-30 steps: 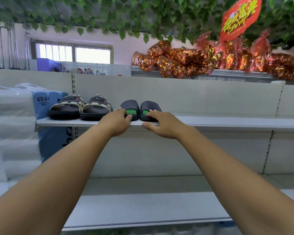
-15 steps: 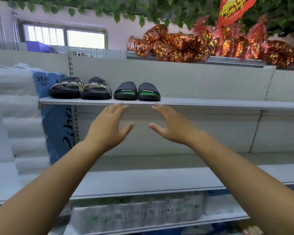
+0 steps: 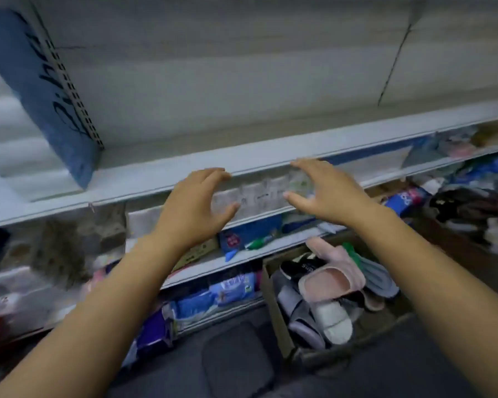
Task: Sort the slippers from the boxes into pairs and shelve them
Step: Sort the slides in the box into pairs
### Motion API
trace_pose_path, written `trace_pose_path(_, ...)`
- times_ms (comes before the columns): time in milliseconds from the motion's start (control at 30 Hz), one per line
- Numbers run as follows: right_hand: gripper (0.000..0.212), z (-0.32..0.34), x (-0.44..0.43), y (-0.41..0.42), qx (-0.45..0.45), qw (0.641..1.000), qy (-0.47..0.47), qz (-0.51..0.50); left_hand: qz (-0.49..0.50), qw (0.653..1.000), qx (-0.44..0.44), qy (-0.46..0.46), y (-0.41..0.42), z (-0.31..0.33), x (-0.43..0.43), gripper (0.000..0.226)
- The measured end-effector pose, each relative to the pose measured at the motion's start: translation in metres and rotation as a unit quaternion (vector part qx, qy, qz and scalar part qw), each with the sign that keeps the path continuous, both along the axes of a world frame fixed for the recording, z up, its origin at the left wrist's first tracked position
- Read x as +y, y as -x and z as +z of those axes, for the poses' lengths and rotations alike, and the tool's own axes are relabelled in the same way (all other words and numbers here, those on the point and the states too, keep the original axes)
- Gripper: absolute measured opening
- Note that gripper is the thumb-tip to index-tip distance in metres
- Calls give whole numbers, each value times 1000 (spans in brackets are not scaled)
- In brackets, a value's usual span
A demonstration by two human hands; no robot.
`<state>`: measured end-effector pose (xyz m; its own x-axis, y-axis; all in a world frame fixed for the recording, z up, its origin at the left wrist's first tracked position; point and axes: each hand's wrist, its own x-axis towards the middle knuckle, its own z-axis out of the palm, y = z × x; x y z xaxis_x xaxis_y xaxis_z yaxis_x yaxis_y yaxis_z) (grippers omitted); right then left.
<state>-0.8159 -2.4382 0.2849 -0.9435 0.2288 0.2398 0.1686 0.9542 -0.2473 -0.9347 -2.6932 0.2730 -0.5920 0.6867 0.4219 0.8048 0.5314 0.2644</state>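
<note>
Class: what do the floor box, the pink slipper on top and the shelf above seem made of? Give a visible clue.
Box: brown cardboard by its look, matte, thin folded walls. Pink slipper: probably foam or rubber, smooth, matte, moulded strap; blur leaves it open. Shelf: likely painted metal, pale grey, thin straight lip.

Open cardboard box (image 3: 274,305) of unsorted slippers, on the floor below the pale grey shelf (image 3: 184,179).
Contents lie loose and overlapping, not paired. A pink slipper (image 3: 331,280) lies uppermost at the centre. A white fleecy slipper (image 3: 332,321) sits just in front of it, touching. A grey slipper (image 3: 298,307) lies against the left wall. A black slipper (image 3: 298,267) with white lettering lies at the far end. A grey ribbed slipper (image 3: 378,280) overhangs the right side. A second box (image 3: 460,254) to the right holds a dark heap, probably more slippers; blur prevents identification.
</note>
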Motion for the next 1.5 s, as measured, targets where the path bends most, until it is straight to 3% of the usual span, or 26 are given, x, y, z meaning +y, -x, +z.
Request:
trace_pose_path(167,67,-92,-11,-96,-110,990,43,-78,-70,991,-97,60,-50,-88,-2,60)
trace_pose_path(300,65,-141,-5,-165,-140,977,93,-130,-90,979,-155,100,-87,-135,3,64)
trace_pose_path(633,64,-207,69,-246,-192,936,194,-222,-49,957,-238,158,-153,-185,77,74)
trace_pose_path(800,64,-237,148,-256,-240,911,256,-215,4,948,-282,144,-179,-203,157,72)
trace_pose_path(1033,64,-260,254,-256,-273,890,300,-208,113,905,-389,126,-209,-238,259,73)
trace_pose_path(1333,24,-311,310,-194,-281,816,431,-266,237,828,-506,48,-197,-256,323,64)
trace_pose_path(1500,49,-334,331,-159,-322,788,427,-306,266,804,-529,52,-172,-282,346,38)
